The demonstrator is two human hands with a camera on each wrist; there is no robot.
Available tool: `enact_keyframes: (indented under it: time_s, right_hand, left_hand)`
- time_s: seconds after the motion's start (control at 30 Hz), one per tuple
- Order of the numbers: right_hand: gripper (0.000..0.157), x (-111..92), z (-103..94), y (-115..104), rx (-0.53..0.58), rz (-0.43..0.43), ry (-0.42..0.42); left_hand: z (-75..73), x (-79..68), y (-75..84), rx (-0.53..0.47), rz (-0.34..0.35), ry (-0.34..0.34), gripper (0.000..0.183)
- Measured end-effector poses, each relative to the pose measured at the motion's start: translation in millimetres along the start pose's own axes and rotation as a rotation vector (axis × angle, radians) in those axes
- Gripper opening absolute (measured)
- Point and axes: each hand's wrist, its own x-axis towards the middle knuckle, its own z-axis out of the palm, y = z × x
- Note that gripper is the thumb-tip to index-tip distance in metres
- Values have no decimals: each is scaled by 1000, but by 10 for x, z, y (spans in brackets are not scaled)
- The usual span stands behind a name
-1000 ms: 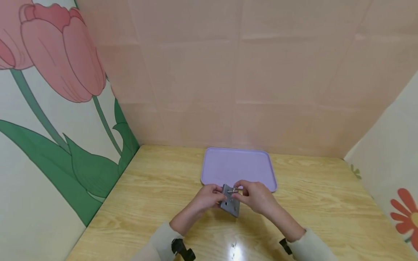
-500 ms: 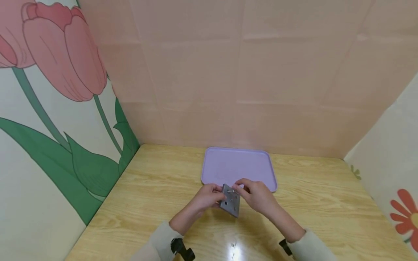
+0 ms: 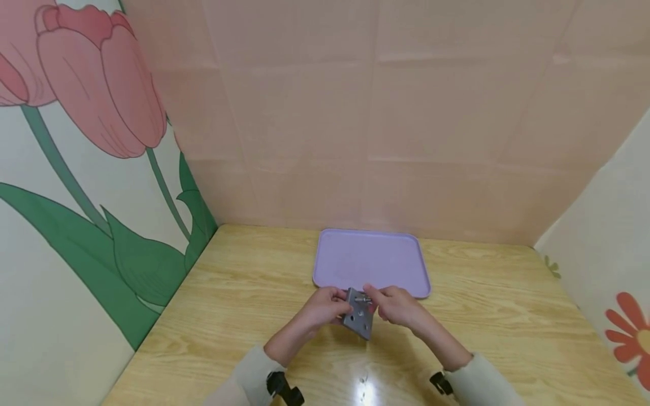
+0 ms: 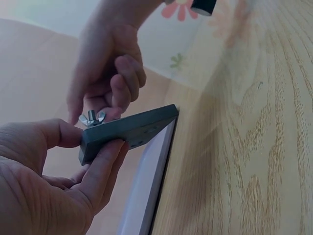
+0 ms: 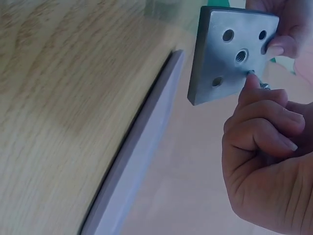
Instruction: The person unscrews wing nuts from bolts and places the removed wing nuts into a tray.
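Note:
My left hand (image 3: 323, 306) pinches a square grey metal plate (image 3: 359, 322) by its left edge, tilted above the table. Round holes and a larger threaded hole (image 5: 241, 56) show on its face in the right wrist view. A small silver wing nut (image 4: 100, 117) sits near the plate's upper edge, with a bolt end standing up between its wings. My right hand (image 3: 399, 307) has fingertips on either side of this wing nut, gripping it; the other fingers curl in toward the palm. In the right wrist view a fingertip partly hides the nut.
A lilac tray (image 3: 370, 256) lies on the wooden table (image 3: 264, 265) just beyond my hands. A pinkish-brown sheet (image 3: 365, 124) hangs behind the table, and flower-printed panels (image 3: 137, 248) stand at both sides. Dark straps (image 3: 284, 389) circle the sleeves.
The right hand has turned about the wing nut: its fingers rose off toward the plate's top edge, then came back lower around it. The left hand and plate stay almost still.

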Motion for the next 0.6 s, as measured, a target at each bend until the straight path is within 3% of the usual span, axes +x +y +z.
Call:
enact_keyframes:
  time_s: [0.2,0.6]
  right_hand:
    - [51,1,-10,-8,-64,-46,-4]
    - [28,-32,-48,12,-345,-423,114]
  left_hand:
    - [-4,-11,21,-6,-9,-10,25]
    - [-20,-21,45,23,-19,10,24]
